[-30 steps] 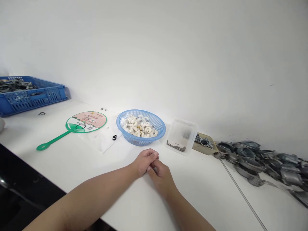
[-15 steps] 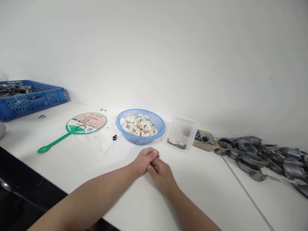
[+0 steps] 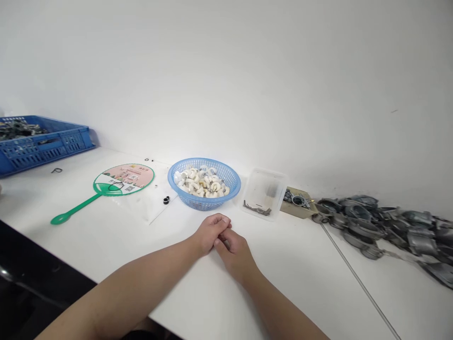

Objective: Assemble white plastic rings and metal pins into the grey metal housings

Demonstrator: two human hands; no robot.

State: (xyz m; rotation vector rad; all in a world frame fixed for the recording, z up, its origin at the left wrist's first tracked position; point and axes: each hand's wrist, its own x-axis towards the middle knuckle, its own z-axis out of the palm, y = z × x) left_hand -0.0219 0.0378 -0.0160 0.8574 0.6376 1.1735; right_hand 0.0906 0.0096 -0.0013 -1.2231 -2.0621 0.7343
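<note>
My left hand [image 3: 209,233] and my right hand [image 3: 236,254] rest clasped together on the white table. The fingers are closed and folded against each other, partly hidden, and no object shows in them. Just beyond them stands a blue plastic basket [image 3: 231,190] filled with white curved pieces [image 3: 203,182] that have small metal bits among them. To the right of it, a clear plastic box [image 3: 269,186] holds several thin metal pins [image 3: 257,208]. Neither hand touches the basket or the box.
A green-handled hand fan [image 3: 123,179] lies at left, with black rings [image 3: 166,200] near it. A blue crate [image 3: 71,144] of metal parts stands far left. At right are a small carton [image 3: 297,209] of metal parts and a pile of grey metal clamps [image 3: 364,226].
The view has shifted slightly, so everything sits a little further left and higher. My hands stay clasped in the same place on the table.
</note>
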